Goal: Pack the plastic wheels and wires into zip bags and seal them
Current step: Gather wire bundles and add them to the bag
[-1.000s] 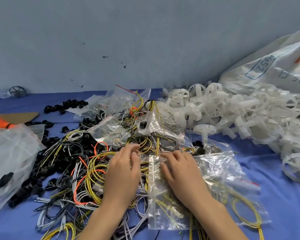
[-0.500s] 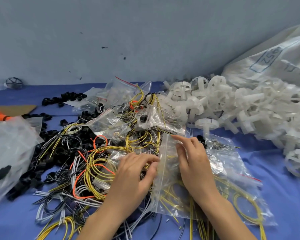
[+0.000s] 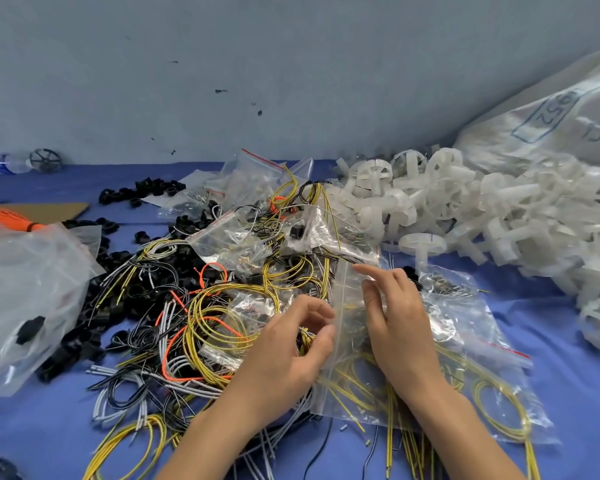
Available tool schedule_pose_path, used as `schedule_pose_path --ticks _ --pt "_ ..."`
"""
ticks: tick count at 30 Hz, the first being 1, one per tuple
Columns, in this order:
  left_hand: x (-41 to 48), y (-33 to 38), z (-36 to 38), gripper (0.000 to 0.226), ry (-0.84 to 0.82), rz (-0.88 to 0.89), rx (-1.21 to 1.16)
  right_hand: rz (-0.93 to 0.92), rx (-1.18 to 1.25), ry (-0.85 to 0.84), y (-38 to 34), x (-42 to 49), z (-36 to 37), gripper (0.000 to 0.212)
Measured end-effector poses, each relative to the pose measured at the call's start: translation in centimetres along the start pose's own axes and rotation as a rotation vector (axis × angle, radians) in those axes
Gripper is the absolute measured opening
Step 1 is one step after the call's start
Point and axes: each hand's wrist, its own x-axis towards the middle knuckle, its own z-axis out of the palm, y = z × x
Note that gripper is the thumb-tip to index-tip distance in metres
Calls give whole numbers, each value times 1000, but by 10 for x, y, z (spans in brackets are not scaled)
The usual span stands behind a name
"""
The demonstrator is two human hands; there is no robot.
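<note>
The zip bag (image 3: 342, 344) holding yellow wires (image 3: 361, 393) lay on the blue table (image 3: 568, 368) between both hands. The left hand (image 3: 284, 348) curled at its zip edge — whether it pinched, I could not tell. The right hand (image 3: 399, 323) rested on the bag, fingers nearly straight.
</note>
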Motion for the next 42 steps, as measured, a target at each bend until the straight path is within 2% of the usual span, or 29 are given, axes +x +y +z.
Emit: schedule_pose_path --ticks 4,7,9,11,13,15,17,20,23,25,27,30,33,36,38,42 --pt "1 -4 3 9 -58 6 88 -61 27 1 -1 0 -1 26" --pt "2 -4 7 8 12 31 128 -189 -13 50 -10 -3 -1 28" --pt "4 -4 8 18 89 12 115 -277 -47 114 -20 -7 1 31" --pt "5 -6 9 43 98 -19 155 -312 -75 92 -29 -12 4 38" --pt "5 -8 12 70 42 -44 246 -245 -86 -30 -36 -19 9 51" --pt "5 -11 14 83 -9 -31 330 -109 -25 -121 -37 -21 11 56" --pt "5 -12 15 89 -35 -6 370 7 75 -115 -33 -20 12 51" --pt "4 -11 14 88 -43 35 410 75 157 -147 -26 -17 11 43" --pt "3 -10 15 86 -30 48 430 73 140 -204 -25 -18 11 40" --pt "3 -11 15 80 4 37 441 70 141 -141 -26 -16 8 33" --pt "4 -13 12 72 59 1 434 90 182 -7 -24 -12 2 26" --pt "5 -11 6 45 119 19 414 132 230 172 -19 -6 -9 24" --pt "7 -7 -7 25 243 61 436 148 218 171 -17 -5 -10 25" --pt "9 -12 -29 18 365 -40 528 140 205 100 -19 -9 -4 21" --pt "7 -17 -43 17 334 -136 637 140 178 76 -19 -11 -1 19" --pt "4 -19 -48 32 91 -254 868 150 142 41 -16 -13 1 19"
